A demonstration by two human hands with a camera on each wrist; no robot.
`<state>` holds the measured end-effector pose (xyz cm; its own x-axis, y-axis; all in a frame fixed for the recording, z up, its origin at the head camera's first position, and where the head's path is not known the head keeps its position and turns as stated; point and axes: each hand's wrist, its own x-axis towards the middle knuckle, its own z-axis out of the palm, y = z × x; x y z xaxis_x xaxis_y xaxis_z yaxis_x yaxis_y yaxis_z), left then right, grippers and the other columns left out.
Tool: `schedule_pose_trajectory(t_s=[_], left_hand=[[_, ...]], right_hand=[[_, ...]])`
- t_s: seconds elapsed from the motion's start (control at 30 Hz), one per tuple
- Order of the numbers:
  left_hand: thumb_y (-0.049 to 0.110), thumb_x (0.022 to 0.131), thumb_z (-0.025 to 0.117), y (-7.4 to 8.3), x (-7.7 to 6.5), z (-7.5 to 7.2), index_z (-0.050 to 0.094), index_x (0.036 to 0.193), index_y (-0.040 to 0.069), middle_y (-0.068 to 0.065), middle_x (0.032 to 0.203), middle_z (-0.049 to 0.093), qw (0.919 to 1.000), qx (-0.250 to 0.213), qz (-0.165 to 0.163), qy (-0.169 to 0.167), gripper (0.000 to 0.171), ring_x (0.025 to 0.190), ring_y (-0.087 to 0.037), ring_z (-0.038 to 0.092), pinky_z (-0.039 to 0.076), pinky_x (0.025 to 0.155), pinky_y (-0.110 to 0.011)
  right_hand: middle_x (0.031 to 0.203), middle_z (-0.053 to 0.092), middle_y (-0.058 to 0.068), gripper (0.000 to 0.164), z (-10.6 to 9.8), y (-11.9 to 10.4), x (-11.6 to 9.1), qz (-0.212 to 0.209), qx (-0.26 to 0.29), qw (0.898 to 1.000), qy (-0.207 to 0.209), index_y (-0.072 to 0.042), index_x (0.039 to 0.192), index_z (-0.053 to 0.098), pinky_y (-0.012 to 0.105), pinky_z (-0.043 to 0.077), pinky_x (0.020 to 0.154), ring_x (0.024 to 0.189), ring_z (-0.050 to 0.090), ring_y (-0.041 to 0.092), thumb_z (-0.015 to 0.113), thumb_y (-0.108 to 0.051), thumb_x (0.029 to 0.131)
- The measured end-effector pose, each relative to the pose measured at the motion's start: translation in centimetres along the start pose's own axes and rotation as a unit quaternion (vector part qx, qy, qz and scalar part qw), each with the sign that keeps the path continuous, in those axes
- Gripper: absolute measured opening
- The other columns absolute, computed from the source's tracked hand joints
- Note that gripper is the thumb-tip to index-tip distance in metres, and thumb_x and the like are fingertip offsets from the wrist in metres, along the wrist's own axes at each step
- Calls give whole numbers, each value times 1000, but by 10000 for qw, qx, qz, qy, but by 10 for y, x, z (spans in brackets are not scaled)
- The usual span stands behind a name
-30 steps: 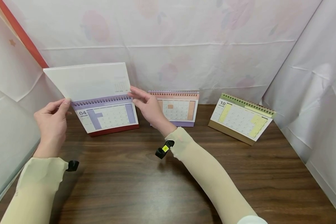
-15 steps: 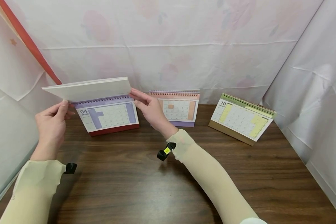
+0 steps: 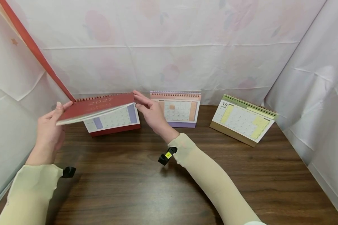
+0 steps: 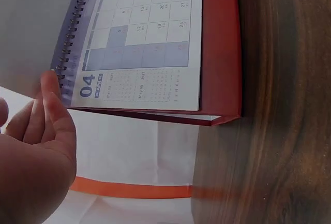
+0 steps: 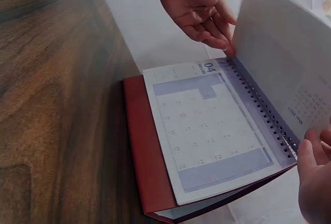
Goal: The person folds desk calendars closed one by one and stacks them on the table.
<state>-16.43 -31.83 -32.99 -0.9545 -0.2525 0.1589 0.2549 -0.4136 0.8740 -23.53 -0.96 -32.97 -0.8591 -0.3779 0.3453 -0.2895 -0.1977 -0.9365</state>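
In the head view, a red desk calendar [image 3: 115, 129] with a spiral binding stands at the left. Its upper leaves, topped by a red 2027 cover [image 3: 98, 107], slant forward from the spiral, partly covering the April page [image 4: 139, 32]. My left hand [image 3: 50, 132] is at the left end, thumb raised beside the cover; in the left wrist view a fingertip touches the spiral's end. My right hand [image 3: 153, 117] is at the right end, fingers extended along the spiral's corner, thumb apart from them. The right wrist view shows both hands' fingertips at the binding.
Right of my right hand stands a calendar with an orange-marked page [image 3: 183, 109] and purple base. Farther right, a green and yellow calendar [image 3: 240, 120] showing 10 stands angled on the wooden table [image 3: 146, 184]. Pale cloth [image 3: 186, 56] hangs behind and at both sides.
The raised leaves have swung forward over the spiral, so the red cover now faces up above the April page. My left thumb has lifted off the binding; my right hand has barely moved.
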Motion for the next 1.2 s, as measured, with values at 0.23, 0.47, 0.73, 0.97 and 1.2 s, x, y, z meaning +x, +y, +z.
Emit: schedule_pose_trajectory(t_s=[0.23, 0.47, 0.73, 0.97, 1.2], left_hand=[[18, 92, 72, 0, -2, -2, 67, 127, 4, 3, 110, 73, 9985, 458, -236, 181, 38, 104, -6, 62, 53, 76, -17], [5, 89, 74, -4, -3, -5, 63, 133, 7, 4, 109, 73, 9973, 614, -321, 241, 45, 88, -8, 71, 56, 70, -21], [-3, 81, 79, -12, 1, -6, 66, 129, 5, 2, 91, 76, 9924, 1132, 108, 479, 50, 89, -4, 70, 54, 72, -17], [-4, 82, 78, -21, 2, -8, 67, 128, 3, 4, 90, 76, 9844, 1650, 439, 416, 47, 94, -4, 68, 52, 74, -14], [2, 84, 79, -28, 2, -9, 74, 102, -4, 7, 85, 74, 9646, 2506, 617, 534, 20, 79, -4, 67, 51, 68, -12]], right_hand=[[151, 47, 0, 35, 1, 5, -6, -81, 159, 9998, -10, 3, 138, 56, 24, 42, 104, 135, 42, 2, 51, -6, 104], [147, 51, -3, 35, 3, 19, -10, -59, -128, 9998, 108, 0, 136, 59, 23, 40, 105, 134, 43, 2, 56, -11, 103], [145, 53, -6, 38, 5, 29, -12, 302, -574, 9976, 231, -5, 137, 60, 24, 48, 95, 129, 49, 3, 63, -8, 99], [141, 57, -2, 41, 4, 45, -7, 620, -778, 9942, 410, -6, 136, 62, 23, 52, 86, 108, 65, 11, 66, -1, 95], [120, 68, 2, 43, 5, 55, -7, 960, -892, 9902, 481, -11, 138, 61, 25, 51, 72, 96, 66, 8, 65, -2, 96]])
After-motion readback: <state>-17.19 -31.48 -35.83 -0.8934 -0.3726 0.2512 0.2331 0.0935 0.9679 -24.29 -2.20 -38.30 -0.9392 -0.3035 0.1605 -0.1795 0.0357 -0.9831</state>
